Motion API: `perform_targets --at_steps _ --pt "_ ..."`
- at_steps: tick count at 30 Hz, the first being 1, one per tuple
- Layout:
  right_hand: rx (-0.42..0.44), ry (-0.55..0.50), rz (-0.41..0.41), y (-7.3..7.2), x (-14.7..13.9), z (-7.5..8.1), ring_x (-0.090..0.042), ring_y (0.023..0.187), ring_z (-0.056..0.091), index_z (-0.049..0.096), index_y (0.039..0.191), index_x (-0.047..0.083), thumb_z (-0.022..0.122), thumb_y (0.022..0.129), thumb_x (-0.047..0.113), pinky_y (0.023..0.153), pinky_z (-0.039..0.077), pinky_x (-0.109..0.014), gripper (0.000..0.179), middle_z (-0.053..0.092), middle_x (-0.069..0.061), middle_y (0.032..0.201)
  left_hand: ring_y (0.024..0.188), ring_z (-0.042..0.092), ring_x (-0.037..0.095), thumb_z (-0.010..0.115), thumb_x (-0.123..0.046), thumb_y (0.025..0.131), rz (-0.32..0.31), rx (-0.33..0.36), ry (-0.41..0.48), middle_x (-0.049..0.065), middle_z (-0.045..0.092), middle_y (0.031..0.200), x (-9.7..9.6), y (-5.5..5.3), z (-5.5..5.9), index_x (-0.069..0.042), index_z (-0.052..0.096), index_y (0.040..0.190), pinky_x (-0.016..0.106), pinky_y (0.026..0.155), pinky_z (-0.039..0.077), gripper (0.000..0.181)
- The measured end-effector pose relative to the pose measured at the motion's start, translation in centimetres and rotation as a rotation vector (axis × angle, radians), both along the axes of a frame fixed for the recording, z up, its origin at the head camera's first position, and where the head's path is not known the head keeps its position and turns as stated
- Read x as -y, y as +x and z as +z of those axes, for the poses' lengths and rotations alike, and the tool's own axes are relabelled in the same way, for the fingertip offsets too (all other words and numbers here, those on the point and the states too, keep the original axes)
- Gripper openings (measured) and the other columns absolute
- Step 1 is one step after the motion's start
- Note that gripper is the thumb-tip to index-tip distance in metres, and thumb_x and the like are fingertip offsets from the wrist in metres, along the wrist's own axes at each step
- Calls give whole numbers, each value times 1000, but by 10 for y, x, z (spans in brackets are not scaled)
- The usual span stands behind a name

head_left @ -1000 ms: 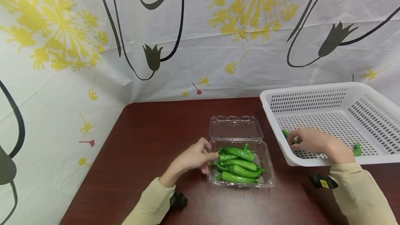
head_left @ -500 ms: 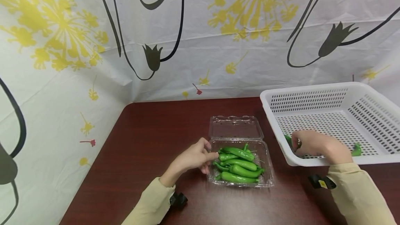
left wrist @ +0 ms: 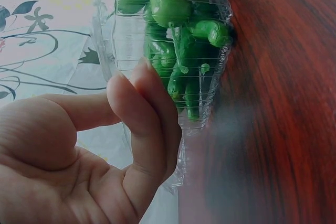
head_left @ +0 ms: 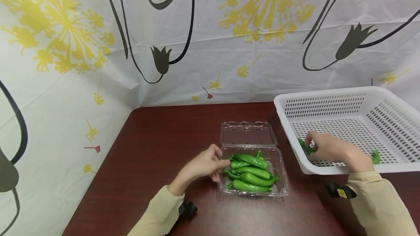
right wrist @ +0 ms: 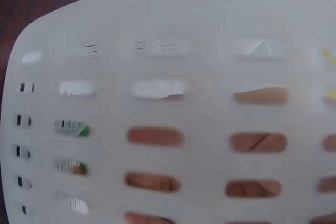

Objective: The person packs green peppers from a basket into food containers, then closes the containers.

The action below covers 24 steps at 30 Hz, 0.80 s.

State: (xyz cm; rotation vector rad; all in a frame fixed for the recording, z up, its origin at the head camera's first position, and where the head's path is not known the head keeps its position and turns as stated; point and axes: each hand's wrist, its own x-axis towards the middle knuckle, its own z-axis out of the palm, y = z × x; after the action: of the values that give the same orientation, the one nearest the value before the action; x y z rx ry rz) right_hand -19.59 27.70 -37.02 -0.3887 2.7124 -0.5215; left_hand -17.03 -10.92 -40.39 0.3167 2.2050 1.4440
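In the head view, my left hand (head_left: 205,163) holds the left side of a clear plastic clamshell container (head_left: 283,177), thumb over the rim. Several green chili peppers (head_left: 252,173) lie inside it, mostly side by side. The left wrist view shows the curled fingers (left wrist: 152,129) against the container wall (left wrist: 107,35). My right hand (head_left: 334,150) reaches into a white perforated basket (head_left: 285,126), its thumb and fingers round a green chili pepper (head_left: 303,146) by the left wall. In the right wrist view the basket wall (right wrist: 199,66) hides most of the hand.
Another green chili pepper (head_left: 376,157) lies in the basket near its front wall. The container's lid (head_left: 247,134) is folded back flat on the dark red table (head_left: 164,137). A patterned white sheet (head_left: 203,65) stands behind the table and along its left side.
My right hand has dipped and come up slightly in the basket, its fingers shifting about the chili pepper, which now lies at a somewhat different angle. The left hand and container stay put.
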Motion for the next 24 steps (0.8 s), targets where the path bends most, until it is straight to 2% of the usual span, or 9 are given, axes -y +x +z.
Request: perform_targets --at_steps 13,24 --pt "-36 -46 18 -1 -4 1 -25 80 61 45 116 -12 76 81 7 69 52 -42 50 63 -14 88 46 60 14 69 -16 97 -2 2 1 11 60 70 -1 -1 -1 4 44 117 38 50 57 38" --pt "-60 -50 18 -1 -5 4 -26 80 61 49 117 -10 72 82 7 66 52 -41 45 63 -14 89 45 59 14 69 -15 97 -4 -2 8 10 59 69 -1 -1 -1 4 44 115 38 49 57 36"
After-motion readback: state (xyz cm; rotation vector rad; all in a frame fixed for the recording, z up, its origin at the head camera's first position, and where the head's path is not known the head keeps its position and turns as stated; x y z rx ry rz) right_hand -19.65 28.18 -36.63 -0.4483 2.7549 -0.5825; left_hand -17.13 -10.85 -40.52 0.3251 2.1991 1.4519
